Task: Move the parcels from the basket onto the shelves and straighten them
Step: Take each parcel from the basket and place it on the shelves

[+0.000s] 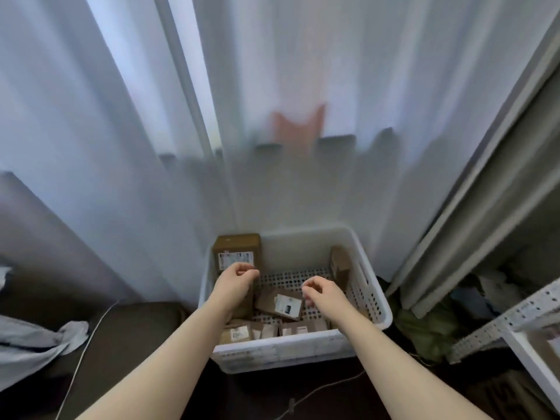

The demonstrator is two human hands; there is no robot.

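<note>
A white perforated plastic basket [371, 295] stands on the floor below me, holding several brown cardboard parcels with white labels. One tall parcel [237, 250] leans in the far left corner, a small one [339, 265] stands against the right wall, and a flat one [280, 304] lies in the middle. My left hand [235, 281] hovers over the left side of the basket, just below the tall parcel, fingers curled and holding nothing. My right hand [322, 294] hovers above the flat parcel, fingers loosely curled, also holding nothing.
A sheer white curtain [272, 116] hangs behind the basket. A metal shelf frame [515, 316] with a perforated rail stands at the right, with dark bags beneath it. A sofa with crumpled cloth [39, 341] lies at the left. A white cable [88, 344] runs across the dark floor.
</note>
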